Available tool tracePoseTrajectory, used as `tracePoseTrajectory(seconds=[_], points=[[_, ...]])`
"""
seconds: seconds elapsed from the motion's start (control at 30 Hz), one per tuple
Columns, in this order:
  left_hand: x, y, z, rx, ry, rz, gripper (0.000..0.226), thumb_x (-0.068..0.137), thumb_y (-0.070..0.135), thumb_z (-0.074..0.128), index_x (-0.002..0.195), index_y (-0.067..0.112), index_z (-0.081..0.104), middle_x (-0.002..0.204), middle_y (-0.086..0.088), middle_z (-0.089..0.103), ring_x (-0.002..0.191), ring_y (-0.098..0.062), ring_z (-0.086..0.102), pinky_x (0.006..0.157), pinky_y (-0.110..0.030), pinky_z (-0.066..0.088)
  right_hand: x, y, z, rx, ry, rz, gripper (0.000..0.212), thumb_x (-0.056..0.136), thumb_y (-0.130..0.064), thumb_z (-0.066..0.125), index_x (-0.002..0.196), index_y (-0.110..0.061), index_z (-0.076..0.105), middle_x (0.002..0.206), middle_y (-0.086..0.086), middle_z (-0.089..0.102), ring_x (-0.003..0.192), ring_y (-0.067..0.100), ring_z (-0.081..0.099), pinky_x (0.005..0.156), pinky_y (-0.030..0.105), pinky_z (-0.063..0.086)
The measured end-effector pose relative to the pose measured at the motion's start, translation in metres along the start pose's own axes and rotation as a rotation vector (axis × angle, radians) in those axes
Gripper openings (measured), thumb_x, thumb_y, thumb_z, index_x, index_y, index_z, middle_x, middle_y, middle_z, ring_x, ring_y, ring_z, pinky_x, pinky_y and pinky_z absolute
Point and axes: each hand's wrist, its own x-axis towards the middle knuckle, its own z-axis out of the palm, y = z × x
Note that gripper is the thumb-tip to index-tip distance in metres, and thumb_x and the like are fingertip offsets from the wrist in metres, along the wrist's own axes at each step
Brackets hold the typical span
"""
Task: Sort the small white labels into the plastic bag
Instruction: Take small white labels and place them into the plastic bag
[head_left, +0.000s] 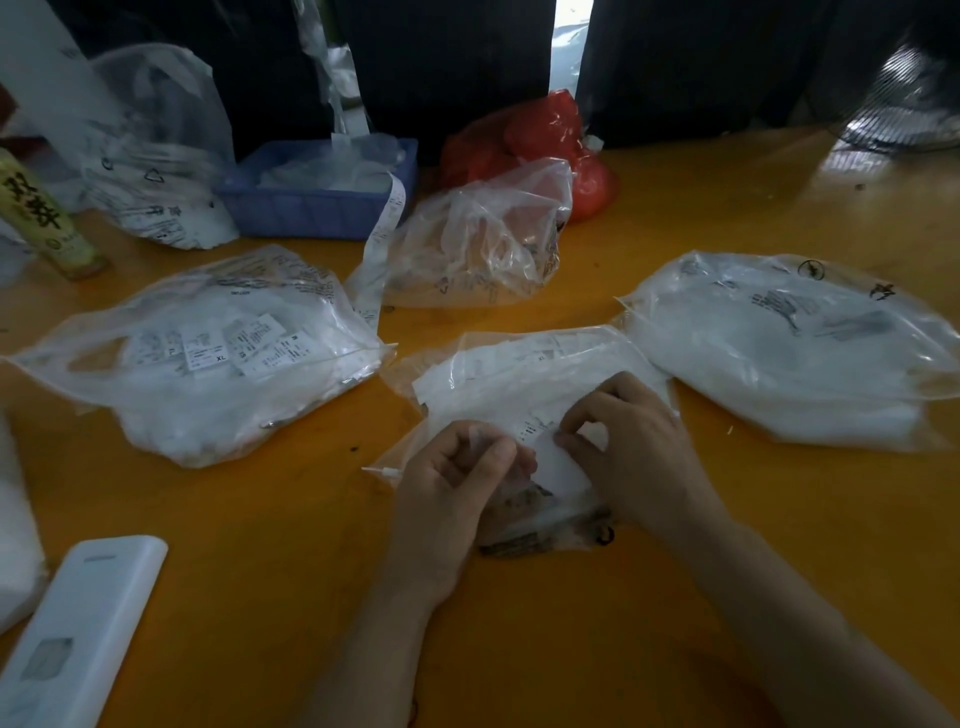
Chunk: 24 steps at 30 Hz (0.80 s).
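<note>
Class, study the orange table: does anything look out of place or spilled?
Yes: a long strip of labels hangs out of the blue basket and trails onto the table, instead of lying inside. No loose labels look spilled elsewhere.

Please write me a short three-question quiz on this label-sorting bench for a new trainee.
1. True or false: both hands are working at the middle plastic bag on the orange table.
2. Which colour is the tray at the far edge? A) blue B) green C) black
3. Fill in: the size mark readable on a label inside the left-hand bag is ___.

Key
1. True: the left hand and right hand pinch a small white label between them over that bag.
2. A: it stands left of the red bag.
3. XL.
</note>
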Motion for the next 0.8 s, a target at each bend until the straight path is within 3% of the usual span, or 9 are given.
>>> tracePoseTrajectory(seconds=[0.07,0.13,0.27,0.4,0.57,0.67,0.8], points=[[-0.001,-0.001,0.001,0.006,0.022,-0.006,0.037,0.086,0.054,0.08,0.097,0.019,0.078,0.101,-0.01,0.079,0.103,-0.032,0.075,0.098,-0.06,0.058,-0.004,0.002,-0.002,0.119,0.132,-0.01,0.005,0.089,-0.028,0.077,0.091,-0.027,0.072,0.074,-0.018,0.054,0.064,0.006,0.054,0.057,0.016,0.038],[-0.001,-0.001,0.002,0.01,0.041,-0.002,0.041,0.083,0.057,0.082,0.098,0.02,0.079,0.101,-0.01,0.079,0.103,-0.032,0.076,0.096,-0.06,0.059,-0.01,0.004,-0.004,0.258,0.226,-0.039,0.005,0.089,-0.025,0.077,0.093,-0.024,0.074,0.061,-0.017,0.061,0.056,0.007,0.061,0.048,0.013,0.043],[-0.002,0.0,0.003,-0.036,0.051,0.025,0.041,0.083,0.055,0.084,0.102,0.02,0.08,0.11,-0.01,0.08,0.105,-0.032,0.077,0.092,-0.055,0.062,-0.022,0.003,-0.002,0.542,0.282,-0.117,0.018,0.092,-0.033,0.071,0.101,-0.018,0.074,0.084,-0.013,0.075,0.068,0.004,0.072,0.059,0.016,0.055],[-0.001,0.0,0.002,-0.043,0.049,0.031,0.04,0.083,0.051,0.085,0.101,0.016,0.081,0.108,-0.014,0.079,0.103,-0.039,0.075,0.088,-0.065,0.061,-0.024,-0.001,0.001,0.621,0.34,-0.022,0.02,0.086,-0.035,0.076,0.104,-0.026,0.07,0.091,-0.009,0.077,0.084,0.004,0.074,0.068,0.017,0.057],[-0.004,0.003,0.004,0.06,0.008,0.037,0.023,0.088,0.045,0.082,0.099,0.025,0.08,0.104,-0.006,0.081,0.098,-0.027,0.079,0.084,-0.047,0.066,-0.022,-0.003,0.004,0.73,0.325,0.131,0.035,0.085,-0.014,0.079,0.116,-0.022,0.064,0.089,-0.017,0.075,0.082,0.001,0.072,0.068,0.01,0.053],[-0.005,0.003,0.006,0.069,-0.014,0.025,0.014,0.09,0.035,0.08,0.099,0.023,0.08,0.101,-0.006,0.082,0.096,-0.027,0.08,0.08,-0.037,0.066,-0.022,-0.002,0.002,0.792,0.33,0.176,0.021,0.084,-0.02,0.079,0.103,-0.022,0.069,0.09,-0.016,0.072,0.081,0.003,0.07,0.069,0.013,0.055],[-0.007,0.006,0.008,0.055,-0.029,0.008,0.018,0.087,0.037,0.08,0.099,0.023,0.081,0.098,-0.008,0.082,0.095,-0.028,0.08,0.083,-0.04,0.066,-0.021,-0.002,-0.001,0.882,0.316,0.186,0.015,0.088,-0.025,0.071,0.097,-0.013,0.068,0.084,-0.003,0.072,0.075,0.015,0.071,0.066,0.021,0.056]])
